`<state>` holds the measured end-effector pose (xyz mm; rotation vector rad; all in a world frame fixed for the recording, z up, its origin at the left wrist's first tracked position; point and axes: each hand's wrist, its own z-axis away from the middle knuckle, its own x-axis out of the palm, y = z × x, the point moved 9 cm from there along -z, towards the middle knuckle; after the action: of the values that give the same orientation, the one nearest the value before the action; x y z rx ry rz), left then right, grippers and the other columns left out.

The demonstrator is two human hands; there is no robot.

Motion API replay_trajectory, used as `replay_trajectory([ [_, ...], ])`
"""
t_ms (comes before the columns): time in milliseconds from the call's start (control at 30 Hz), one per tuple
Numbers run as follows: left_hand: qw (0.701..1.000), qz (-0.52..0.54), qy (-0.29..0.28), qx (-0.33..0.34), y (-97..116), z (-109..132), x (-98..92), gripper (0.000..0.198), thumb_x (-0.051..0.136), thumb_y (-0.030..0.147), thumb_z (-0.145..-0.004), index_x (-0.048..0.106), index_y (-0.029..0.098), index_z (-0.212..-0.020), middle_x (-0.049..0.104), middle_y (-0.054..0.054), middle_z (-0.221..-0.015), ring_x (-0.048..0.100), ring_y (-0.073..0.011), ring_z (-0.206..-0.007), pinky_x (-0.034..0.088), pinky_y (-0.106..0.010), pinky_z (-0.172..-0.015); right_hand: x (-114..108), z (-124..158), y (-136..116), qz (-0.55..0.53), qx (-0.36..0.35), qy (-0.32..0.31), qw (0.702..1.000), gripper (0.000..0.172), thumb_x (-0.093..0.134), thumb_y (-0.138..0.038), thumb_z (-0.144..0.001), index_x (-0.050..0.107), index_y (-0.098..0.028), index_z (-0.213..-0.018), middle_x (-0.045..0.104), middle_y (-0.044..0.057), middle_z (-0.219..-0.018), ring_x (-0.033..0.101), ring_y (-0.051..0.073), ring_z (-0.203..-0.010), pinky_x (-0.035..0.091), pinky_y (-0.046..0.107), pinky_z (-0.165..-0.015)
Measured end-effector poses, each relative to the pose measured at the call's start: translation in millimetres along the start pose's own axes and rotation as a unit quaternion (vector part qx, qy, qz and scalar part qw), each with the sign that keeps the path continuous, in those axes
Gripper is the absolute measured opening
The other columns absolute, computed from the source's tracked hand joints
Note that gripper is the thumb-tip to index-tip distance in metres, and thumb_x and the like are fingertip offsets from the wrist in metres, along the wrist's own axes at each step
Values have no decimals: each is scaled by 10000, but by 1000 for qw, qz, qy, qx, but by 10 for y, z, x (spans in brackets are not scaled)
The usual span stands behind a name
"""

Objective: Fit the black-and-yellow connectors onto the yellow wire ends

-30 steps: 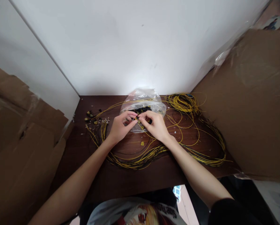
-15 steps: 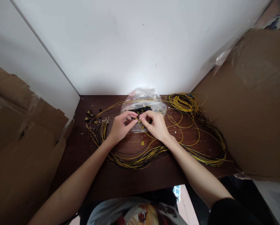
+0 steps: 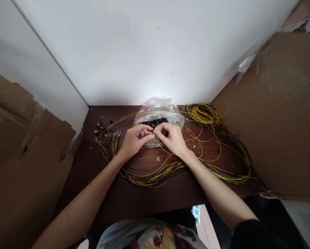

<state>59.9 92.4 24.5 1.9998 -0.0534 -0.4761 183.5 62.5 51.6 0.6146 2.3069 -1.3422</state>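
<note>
My left hand (image 3: 134, 139) and my right hand (image 3: 171, 137) meet fingertip to fingertip over the middle of a dark wooden table (image 3: 134, 200). Both pinch a small yellow and black piece (image 3: 151, 133) on the end of a thin yellow wire (image 3: 167, 157). Just behind the fingers lies a clear plastic bag (image 3: 158, 114) holding small black parts. A long bundle of yellow and black wires (image 3: 149, 180) loops along the table below my wrists.
A coil of yellow wire (image 3: 203, 114) sits at the back right. Small loose connectors (image 3: 101, 129) lie at the back left. Brown cardboard sheets stand at the left (image 3: 22, 155) and the right (image 3: 282, 121). A white wall is behind the table.
The fingertips have shifted slightly around the small piece; hands and arms otherwise stay in the same place.
</note>
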Motion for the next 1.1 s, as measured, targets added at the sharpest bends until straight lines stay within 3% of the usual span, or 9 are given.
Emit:
replay_trajectory([
  [267, 999, -15, -25, 24, 71, 1, 41, 266, 679, 234, -733, 687, 200, -997, 549, 0, -702, 474, -98, -603, 371, -226, -555, 20, 3, 22, 3, 9, -13, 1000, 146, 562, -262, -818, 611, -156, -729, 620, 10, -687, 542, 110, -625, 419, 237, -608],
  [533, 998, -22, -17, 50, 115, -3, 21, 233, 659, 225, -751, 700, 215, -981, 533, -2, -686, 455, -106, -598, 368, -238, -558, 46, -2, 146, -90, 77, -16, 993, 151, 608, -308, -779, 622, -158, -768, 661, 28, -728, 590, 120, -641, 459, 255, -605],
  [633, 998, -22, -16, 59, 133, -3, 18, 236, 654, 235, -758, 698, 214, -989, 537, -4, -689, 454, -105, -594, 372, -238, -557, 89, -1, 237, -165, 108, -12, 980, 175, 643, -324, -744, 597, -157, -776, 662, 34, -746, 605, 124, -669, 490, 276, -657],
  [800, 998, -19, -21, 63, 149, 1, 27, 223, 653, 233, -762, 700, 209, -978, 572, -10, -731, 447, -92, -577, 374, -233, -553, 179, 21, 391, -308, 181, 1, 934, 314, 727, -303, -631, 532, -172, -839, 652, 8, -720, 618, 114, -662, 515, 282, -693],
  [1100, 999, -12, -31, 33, 90, 5, 56, 255, 661, 245, -747, 682, 193, -996, 567, -6, -717, 470, -95, -594, 376, -221, -552, 200, 25, 403, -338, 199, -3, 920, 356, 753, -323, -588, 545, -178, -837, 639, -13, -705, 616, 107, -653, 524, 284, -703],
])
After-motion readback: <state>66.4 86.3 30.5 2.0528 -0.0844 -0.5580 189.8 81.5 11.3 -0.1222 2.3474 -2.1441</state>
